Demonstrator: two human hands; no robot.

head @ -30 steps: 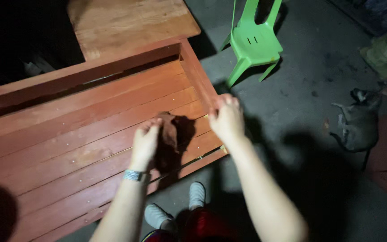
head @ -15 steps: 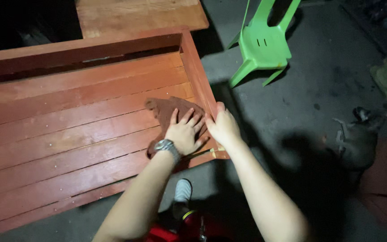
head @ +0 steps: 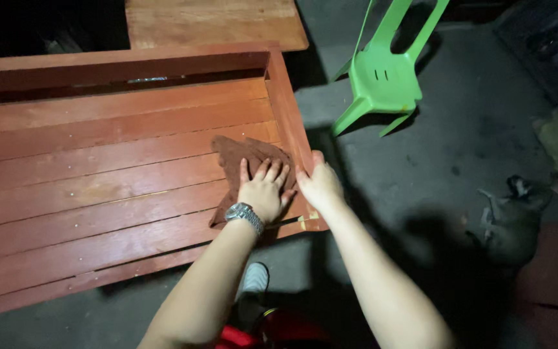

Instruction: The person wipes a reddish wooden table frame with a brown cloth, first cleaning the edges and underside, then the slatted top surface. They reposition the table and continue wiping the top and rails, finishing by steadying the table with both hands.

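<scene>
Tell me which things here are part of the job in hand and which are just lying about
In use: brown cloth pressed flat by left hand; red slatted wooden bench; right hand on its end edge.

Lying about: green plastic chair; plain wooden board; cat on floor.

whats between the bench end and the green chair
Only bare grey concrete floor in the head view. Nothing stands between the red slatted bench and the green plastic chair, just shadow.

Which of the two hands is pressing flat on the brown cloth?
The left hand, the one with the wristwatch, lies flat on the brown cloth; the right hand grips the bench's end rail instead.
</scene>
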